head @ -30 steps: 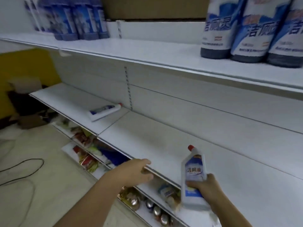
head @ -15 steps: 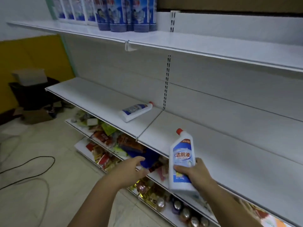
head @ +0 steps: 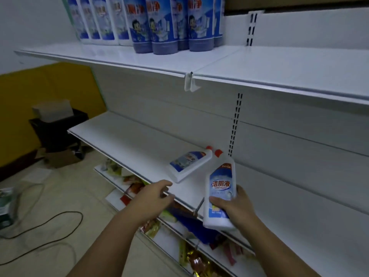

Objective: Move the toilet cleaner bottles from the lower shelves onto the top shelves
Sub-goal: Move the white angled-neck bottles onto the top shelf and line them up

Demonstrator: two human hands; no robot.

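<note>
My right hand (head: 235, 206) grips a white toilet cleaner bottle (head: 220, 188) with a red cap and blue label, held upright in front of the lower shelf (head: 127, 140). A second white bottle (head: 188, 163) lies on its side on that shelf, cap toward the back panel. My left hand (head: 153, 196) hovers with fingers apart just in front of the shelf edge, a short way below the lying bottle, touching nothing. On the top shelf (head: 279, 72), several blue-labelled bottles (head: 163, 23) stand upright at the left.
Below the lower shelf, two more shelves hold snack packets (head: 191, 254). A black crate with a cardboard box (head: 54, 116) stands at the left by a yellow wall. A black cable (head: 46, 222) runs over the floor. The right part of the top shelf is bare.
The view has swung left, bringing the lying bottle close. My right hand still holds its bottle. My left hand has moved from the shelf edge toward the lying bottle.
</note>
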